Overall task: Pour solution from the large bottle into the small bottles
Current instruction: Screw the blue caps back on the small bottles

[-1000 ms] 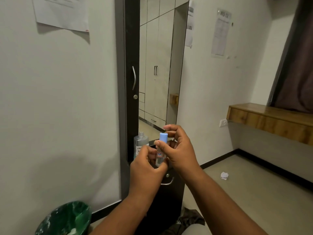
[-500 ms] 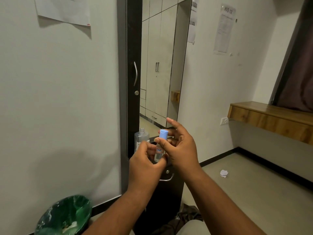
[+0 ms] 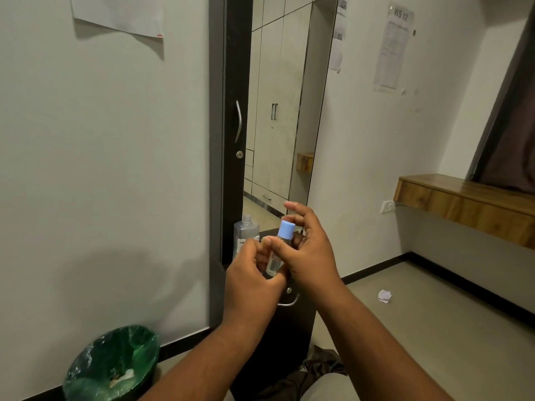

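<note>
Left hand point(image 3: 251, 280), right hand point(image 3: 307, 250) bare; forearms bare, no sleeves, rings or watch visible.

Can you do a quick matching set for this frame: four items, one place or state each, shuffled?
Things:
1. small bottle
2. large bottle
3. green-lined bin
4. crumpled paper

States:
A. on the floor to the right, below the wooden shelf
B. uncapped, standing on the dark cabinet
C. blue cap on, held between both hands
D. by the wall, lower left

Pairs: 1-C, 2-B, 3-D, 4-A
</note>
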